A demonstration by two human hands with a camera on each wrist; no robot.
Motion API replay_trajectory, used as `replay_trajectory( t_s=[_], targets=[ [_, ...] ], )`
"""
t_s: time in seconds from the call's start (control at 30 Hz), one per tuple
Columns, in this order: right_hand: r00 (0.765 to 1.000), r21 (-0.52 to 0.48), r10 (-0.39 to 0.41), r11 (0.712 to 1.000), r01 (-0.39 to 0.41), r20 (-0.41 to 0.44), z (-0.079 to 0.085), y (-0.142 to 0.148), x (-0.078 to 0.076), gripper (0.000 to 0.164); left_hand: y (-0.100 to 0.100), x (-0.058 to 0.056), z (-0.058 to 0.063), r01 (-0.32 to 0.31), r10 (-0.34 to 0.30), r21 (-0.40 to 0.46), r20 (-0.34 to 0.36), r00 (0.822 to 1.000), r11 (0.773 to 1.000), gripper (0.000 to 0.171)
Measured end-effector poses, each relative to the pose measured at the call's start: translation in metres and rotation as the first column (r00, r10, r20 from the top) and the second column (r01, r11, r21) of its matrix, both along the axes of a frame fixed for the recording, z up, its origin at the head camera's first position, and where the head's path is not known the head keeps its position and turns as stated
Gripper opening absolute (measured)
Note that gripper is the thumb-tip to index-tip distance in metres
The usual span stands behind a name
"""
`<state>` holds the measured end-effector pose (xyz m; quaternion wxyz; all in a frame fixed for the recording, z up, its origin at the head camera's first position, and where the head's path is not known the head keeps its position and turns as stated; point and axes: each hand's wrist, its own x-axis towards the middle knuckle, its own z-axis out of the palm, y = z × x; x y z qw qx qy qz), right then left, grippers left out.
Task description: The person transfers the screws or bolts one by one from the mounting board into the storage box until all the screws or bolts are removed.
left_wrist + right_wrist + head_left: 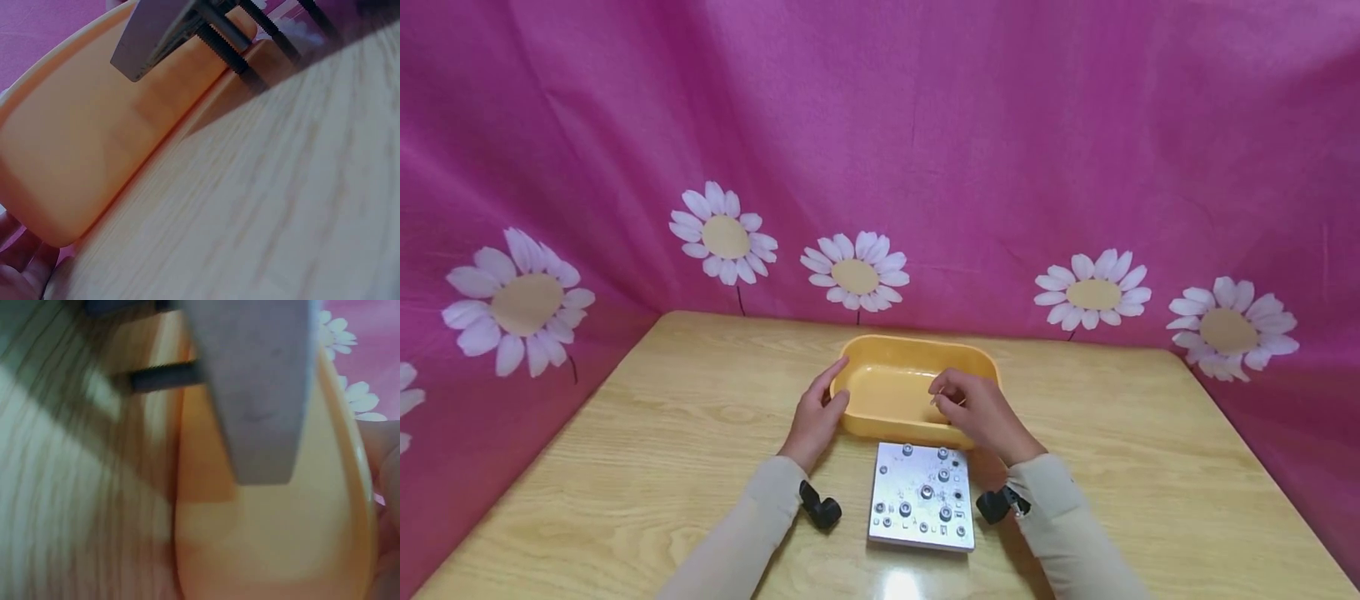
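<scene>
A yellow plastic tray (pixel 891 428) stands on the table. My left hand (pixel 814 418) holds its left end, thumb near the front corner and fingers along the outside wall; part of those fingers (pixel 25 262) shows in the left wrist view. Over the tray's right front part is my right hand (pixel 981 410), thumb and forefinger brought together on a small light-coloured piece (pixel 936 400), too small to identify. In front of the tray lies a square metal plate (pixel 917 479) with several socket-head bolts and small holes. Threaded bolt shanks (pixel 222 47) stick out beneath it.
The wooden table (pixel 685 467) carries the tray and plate. Pink cloth (pixel 970 167) with daisies hangs behind and at both sides. Each wrist wears a black camera, the left one (pixel 822 508) and the right one (pixel 996 505) flanking the plate.
</scene>
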<state>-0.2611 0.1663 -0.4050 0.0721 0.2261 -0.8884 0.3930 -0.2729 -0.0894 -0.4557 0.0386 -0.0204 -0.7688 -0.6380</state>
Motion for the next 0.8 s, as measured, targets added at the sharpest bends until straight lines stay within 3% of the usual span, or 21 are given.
replay_trajectory(
  t_s=[0.23,0.6,0.8],
  targets=[
    [0.999,0.116,-0.026,0.993,0.030,-0.035,-0.0013,-0.0016,-0.0029,0.011,-0.0010,-0.0013,-0.0001,0.013,-0.013,0.014,-0.026,1.000,1.000,0.048],
    [0.999,0.216,-0.051,0.975,0.046,0.016,-0.0012,-0.0039,-0.0025,0.016,-0.0008,-0.0002,0.0006,0.011,-0.011,0.009,-0.028,1.000,1.000,0.049],
    [0.999,0.249,-0.040,0.968,0.040,-0.005,-0.0010,-0.0046,-0.0031,0.019,-0.0008,0.0000,0.0000,0.014,-0.014,0.008,-0.013,1.000,1.000,0.049]
  ],
)
